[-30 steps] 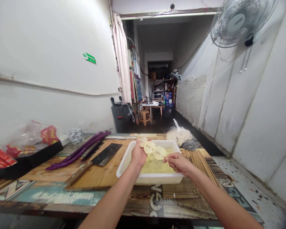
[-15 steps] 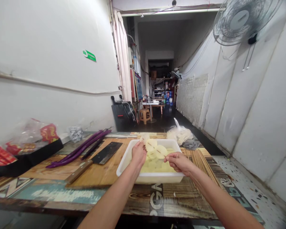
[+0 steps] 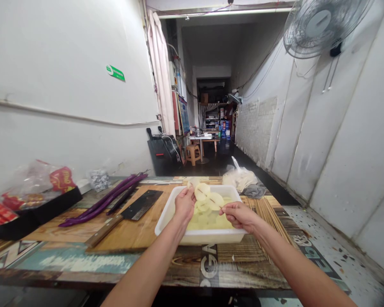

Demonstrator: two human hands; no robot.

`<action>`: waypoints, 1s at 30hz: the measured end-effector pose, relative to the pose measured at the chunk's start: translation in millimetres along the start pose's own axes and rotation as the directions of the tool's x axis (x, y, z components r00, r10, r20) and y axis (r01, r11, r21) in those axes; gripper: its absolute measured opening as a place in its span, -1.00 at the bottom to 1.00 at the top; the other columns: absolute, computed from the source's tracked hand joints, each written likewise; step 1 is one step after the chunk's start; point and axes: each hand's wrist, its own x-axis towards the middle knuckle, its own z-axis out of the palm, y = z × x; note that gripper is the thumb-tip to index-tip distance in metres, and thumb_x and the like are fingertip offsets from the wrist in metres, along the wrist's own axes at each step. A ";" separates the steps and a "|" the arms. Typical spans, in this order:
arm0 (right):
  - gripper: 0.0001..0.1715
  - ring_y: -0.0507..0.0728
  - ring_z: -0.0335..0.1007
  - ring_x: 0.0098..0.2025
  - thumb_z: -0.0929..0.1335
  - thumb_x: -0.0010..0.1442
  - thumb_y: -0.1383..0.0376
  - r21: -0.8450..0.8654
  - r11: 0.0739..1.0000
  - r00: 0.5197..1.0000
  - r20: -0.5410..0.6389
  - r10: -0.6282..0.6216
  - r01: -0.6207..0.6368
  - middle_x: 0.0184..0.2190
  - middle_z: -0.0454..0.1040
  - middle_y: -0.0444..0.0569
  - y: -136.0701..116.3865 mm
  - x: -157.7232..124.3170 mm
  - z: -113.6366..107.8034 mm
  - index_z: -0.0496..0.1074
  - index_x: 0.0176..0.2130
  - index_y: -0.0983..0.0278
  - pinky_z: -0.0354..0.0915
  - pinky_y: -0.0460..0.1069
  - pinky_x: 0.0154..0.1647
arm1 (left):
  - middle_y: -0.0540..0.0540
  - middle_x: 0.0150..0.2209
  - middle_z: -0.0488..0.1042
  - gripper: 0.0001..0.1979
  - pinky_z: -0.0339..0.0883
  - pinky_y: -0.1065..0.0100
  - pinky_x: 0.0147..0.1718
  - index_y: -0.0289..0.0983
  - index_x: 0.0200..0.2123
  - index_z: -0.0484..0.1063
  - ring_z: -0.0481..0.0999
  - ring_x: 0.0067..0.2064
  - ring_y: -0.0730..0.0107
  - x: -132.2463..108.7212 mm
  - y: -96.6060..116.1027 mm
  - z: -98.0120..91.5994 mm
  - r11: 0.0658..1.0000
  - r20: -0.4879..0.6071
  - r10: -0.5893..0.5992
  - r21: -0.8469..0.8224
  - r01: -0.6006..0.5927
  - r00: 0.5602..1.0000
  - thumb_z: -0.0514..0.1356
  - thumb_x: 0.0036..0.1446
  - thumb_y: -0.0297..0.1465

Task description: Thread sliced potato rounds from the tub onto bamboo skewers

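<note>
Above the white rectangular plastic tub (image 3: 157,230), your left hand (image 3: 184,204) pinches the pale yellow round slices (image 3: 202,189) at one end, while your right hand (image 3: 238,216) grips the thin wooden skewer (image 3: 215,201) running through them. Left of the tub lies a dark-bladed, wooden-handled cleaver (image 3: 142,205); right of it, loose tan bamboo sticks (image 3: 273,219).

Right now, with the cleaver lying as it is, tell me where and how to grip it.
Best by the wooden handle, probably, coming from the near left: the cleaver lies flat on the board, handle angled toward you, blade pointing away.
</note>
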 end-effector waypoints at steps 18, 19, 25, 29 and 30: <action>-0.73 -0.17 -0.30 -0.79 0.35 -0.03 0.17 0.091 0.995 0.999 -0.028 -0.046 0.048 -0.78 0.13 -0.34 0.1 1.3 3.6 0.36 -0.38 0.33 -0.37 -0.16 -0.76 | -0.20 -0.27 0.50 -0.73 0.42 0.30 -0.29 -0.36 -0.23 0.40 0.51 -0.29 0.33 -4.8 -7.4 3.8 0.930 0.207 -0.360 0.003 0.367 0.910 0.15 0.10 -0.27; -0.73 -0.18 -0.30 -0.79 0.35 -0.04 0.16 0.101 0.994 0.998 -0.028 -0.049 0.051 -0.77 0.13 -0.34 -0.3 2.7 6.1 0.36 -0.38 0.33 -0.37 -0.16 -0.76 | -0.21 -0.26 0.50 -0.73 0.42 0.30 -0.30 -0.36 -0.23 0.40 0.51 -0.28 0.32 -6.6 -8.4 4.8 0.922 0.240 -0.382 0.040 0.384 0.892 0.16 0.09 -0.27; -0.72 -0.17 -0.25 -0.80 0.33 -0.02 0.16 0.122 0.985 0.991 -0.060 -0.119 0.125 -0.72 0.21 -0.31 2.0 15.0 30.5 0.35 -0.36 0.33 -0.33 -0.15 -0.76 | -0.19 -0.37 0.49 -0.84 0.41 0.33 -0.46 -0.40 -0.33 0.39 0.48 -0.41 0.35 -6.8 -12.7 3.4 0.940 0.223 -0.341 0.100 0.327 0.913 0.16 0.09 -0.38; -0.76 -0.14 -0.16 -0.80 0.26 0.02 0.19 -0.075 0.977 0.972 -0.110 -0.209 0.202 -0.77 0.19 -0.28 7.0 17.3 40.4 0.34 -0.41 0.34 -0.27 -0.15 -0.76 | -0.12 -0.39 0.48 -0.93 0.42 0.34 -0.38 -0.36 -0.34 0.37 0.48 -0.38 0.41 -2.9 -9.5 2.3 0.950 0.049 -0.309 -0.026 0.311 0.950 0.14 0.11 -0.45; -0.77 -0.13 -0.18 -0.79 0.25 0.02 0.20 -0.103 0.974 0.970 -0.115 -0.213 0.202 -0.79 0.15 -0.30 7.4 16.8 41.2 0.34 -0.41 0.34 -0.28 -0.15 -0.76 | -0.12 -0.39 0.48 -0.94 0.42 0.32 -0.37 -0.36 -0.34 0.37 0.48 -0.38 0.41 -2.8 -9.0 2.4 0.948 0.043 -0.316 -0.023 0.317 0.948 0.13 0.11 -0.46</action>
